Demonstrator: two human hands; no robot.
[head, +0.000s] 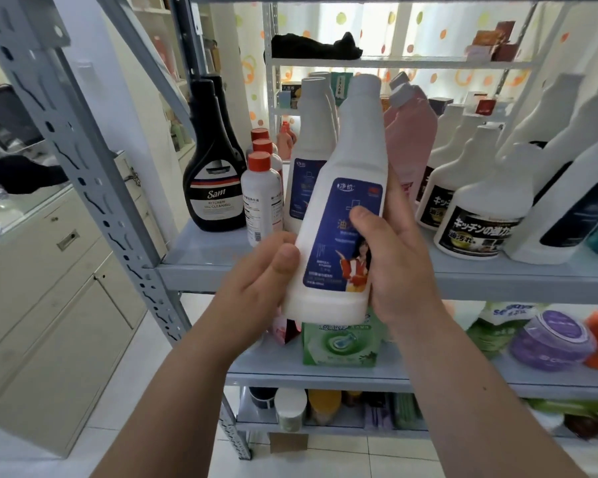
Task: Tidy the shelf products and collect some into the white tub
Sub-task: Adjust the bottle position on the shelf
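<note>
My left hand (256, 270) and right hand (394, 267) hold one white bottle (346, 160) between them, tilted slightly, in the air just in front of the shelf (497, 281). The left wraps its lower side; the right thumb lies across its blue label. Behind it stand matching white bottles (311, 132), a black bottle (214, 181) and red-capped bottles (261, 198). No white tub is in view, so I judge collecting barely begun.

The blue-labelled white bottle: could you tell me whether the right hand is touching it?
Touching. The head view shows the right hand wrapped round the white bottle, thumb pressed on its blue label.
</note>
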